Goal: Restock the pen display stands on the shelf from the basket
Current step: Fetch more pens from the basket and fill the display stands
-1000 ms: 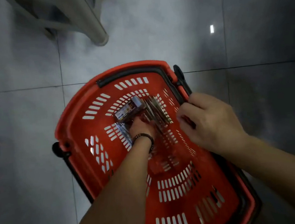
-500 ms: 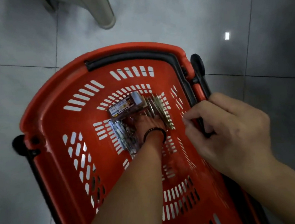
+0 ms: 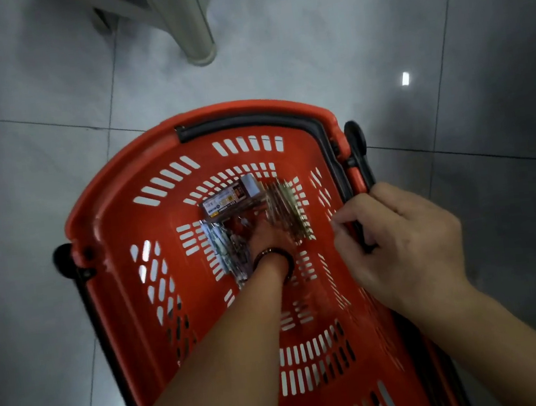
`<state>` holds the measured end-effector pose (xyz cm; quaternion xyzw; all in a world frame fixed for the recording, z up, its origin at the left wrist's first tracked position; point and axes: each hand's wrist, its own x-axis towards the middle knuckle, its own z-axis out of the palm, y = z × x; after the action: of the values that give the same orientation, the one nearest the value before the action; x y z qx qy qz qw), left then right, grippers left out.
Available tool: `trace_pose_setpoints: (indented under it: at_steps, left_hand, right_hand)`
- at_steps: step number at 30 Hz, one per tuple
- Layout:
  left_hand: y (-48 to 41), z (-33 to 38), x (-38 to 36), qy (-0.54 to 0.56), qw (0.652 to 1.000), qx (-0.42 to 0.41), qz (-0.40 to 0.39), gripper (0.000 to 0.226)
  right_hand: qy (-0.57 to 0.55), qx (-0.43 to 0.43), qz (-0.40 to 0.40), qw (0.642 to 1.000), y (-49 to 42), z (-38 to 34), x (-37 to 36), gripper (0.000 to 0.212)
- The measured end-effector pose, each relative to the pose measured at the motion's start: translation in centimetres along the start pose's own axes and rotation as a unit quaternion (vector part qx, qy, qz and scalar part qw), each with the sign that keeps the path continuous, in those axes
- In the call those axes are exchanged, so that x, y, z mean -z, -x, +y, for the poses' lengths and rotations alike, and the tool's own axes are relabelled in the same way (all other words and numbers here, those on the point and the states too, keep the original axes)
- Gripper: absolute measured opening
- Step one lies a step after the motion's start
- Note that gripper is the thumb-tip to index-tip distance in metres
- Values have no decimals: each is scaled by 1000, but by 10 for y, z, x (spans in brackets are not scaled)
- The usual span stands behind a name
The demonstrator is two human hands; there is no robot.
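A red plastic basket [image 3: 249, 113] stands on the tiled floor below me. On its bottom lie a labelled pen box [image 3: 229, 201], a blurred bundle of pens [image 3: 286, 212] and clear pen packs [image 3: 221, 251]. My left hand [image 3: 264, 236], with a dark bracelet at the wrist, reaches down among these packs. Its fingers are hidden behind the back of the hand. My right hand [image 3: 404, 240] grips the black handle [image 3: 361, 172] folded along the basket's right rim.
A pale plastic leg [image 3: 195, 27] of a stool or stand rises from the floor just beyond the basket. A black handle pivot [image 3: 64, 262] sticks out on the basket's left side. Grey floor tiles surround the basket.
The view has shifted over the basket, and the basket's far rim now sits lower in frame. My left hand stays on the pen packs and my right hand keeps its grip on the handle.
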<state>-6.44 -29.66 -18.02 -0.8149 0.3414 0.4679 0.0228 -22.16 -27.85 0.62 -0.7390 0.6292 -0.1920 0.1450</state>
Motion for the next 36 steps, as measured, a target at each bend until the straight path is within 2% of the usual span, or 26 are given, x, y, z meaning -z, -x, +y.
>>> trace_pose_setpoints:
  at_steps: [2, 4, 7, 8, 10, 13, 16, 20, 22, 24, 26, 29, 32, 36]
  left_hand:
    - [25, -1, 16, 48, 998, 13, -38, 34]
    - [60, 1, 36, 138, 988, 24, -62, 26]
    - [128, 3, 79, 305, 941, 48, -139, 19]
    - [151, 3, 97, 337, 923, 47, -177, 19]
    - [192, 6, 139, 362, 901, 16, -240, 19]
    - [249, 19, 216, 364, 882, -25, -297, 24]
    - [318, 47, 308, 355, 866, -53, -348, 28]
    - [399, 84, 402, 345, 854, -93, -379, 34]
    - [442, 88, 448, 339, 842, -108, -406, 40]
    - [477, 88, 493, 327, 841, -120, -414, 43]
    - [512, 86, 533, 320, 843, -136, -411, 40]
    - [562, 73, 575, 367, 812, -163, -424, 27]
    - [599, 36, 601, 435, 798, -161, -385, 32]
    - [637, -31, 639, 513, 796, -156, -282, 39]
  right_hand:
    - [14, -8, -54, 998, -3, -4, 2, 10]
    - [24, -51, -131, 990, -4, -13, 11, 13]
    - [-61, -173, -206, 961, 0, -39, 40, 8]
    - [-118, -220, -208, 946, 1, -53, 54, 4]
    - [-207, -305, -183, 911, -4, -85, 85, 8]
    - [-276, -361, -157, 877, -20, -143, 142, 9]
    - [-307, -354, -118, 876, -48, -202, 223, 20]
    - [-367, -327, -77, 867, -81, -279, 320, 33]
    - [-373, -302, -72, 874, -84, -326, 364, 45]
    - [-374, -280, -56, 882, -85, -362, 399, 47]
    - [-385, -265, -53, 882, -85, -393, 430, 48]
    - [-425, -235, -34, 873, -79, -436, 462, 52]
    - [-471, -188, -62, 860, -69, -480, 471, 49]
    - [-484, -103, -159, 854, -69, -553, 468, 46]
